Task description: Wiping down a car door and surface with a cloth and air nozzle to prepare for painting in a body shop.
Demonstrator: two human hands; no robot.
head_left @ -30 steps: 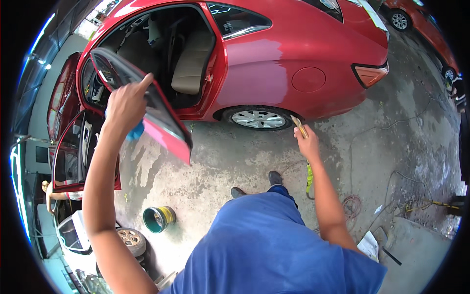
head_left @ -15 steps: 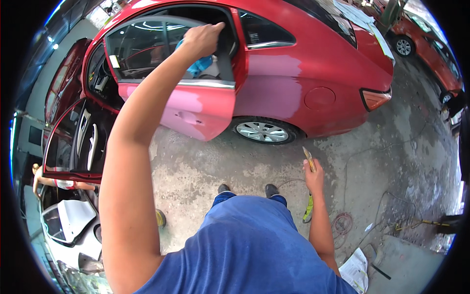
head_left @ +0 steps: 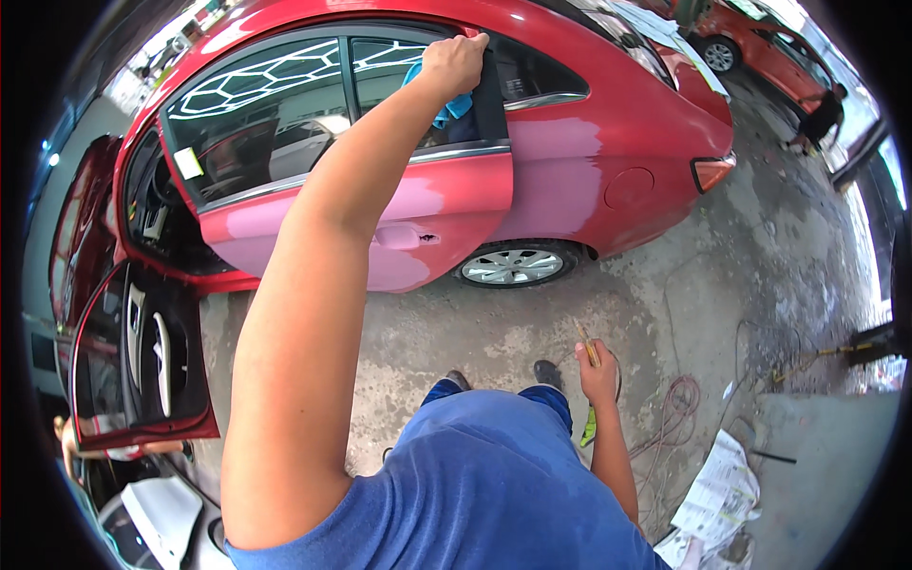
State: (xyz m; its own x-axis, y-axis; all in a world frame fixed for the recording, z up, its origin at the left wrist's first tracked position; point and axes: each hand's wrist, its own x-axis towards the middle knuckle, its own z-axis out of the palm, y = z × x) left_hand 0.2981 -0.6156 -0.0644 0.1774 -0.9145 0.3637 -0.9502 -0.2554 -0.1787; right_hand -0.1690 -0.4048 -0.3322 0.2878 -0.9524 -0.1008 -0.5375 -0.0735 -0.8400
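- The left hand (head_left: 454,63) is raised to the top of the rear door (head_left: 418,218) of the red car (head_left: 589,142), at the upper rear corner of the window frame
- Its fingers (head_left: 472,43) are clenched around a blue cloth (head_left: 446,104), which is bunched in the palm and hangs out below the hand against the dark window glass (head_left: 275,114)
- The cloth lies under and between the fingers, pressed to the glass just beside the black pillar at the rear edge of the door
- The right hand (head_left: 598,372) hangs low beside the person's hip, over the wet concrete floor (head_left: 532,323)
- Its fingers are curled around a thin yellowish tool (head_left: 587,344), whose tip sticks up and forward out of the fist; a yellow-green part (head_left: 590,427) shows below the hand, and whether it belongs to the same tool cannot be told
- The rear door is shut, with pale pink sanded patches across its lower panel and onto the rear wing
- The front door (head_left: 142,361) stands wide open on the left, its inner trim facing the camera
- A red coiled cable (head_left: 670,418) and sheets of newspaper (head_left: 722,484) lie on the floor to the right
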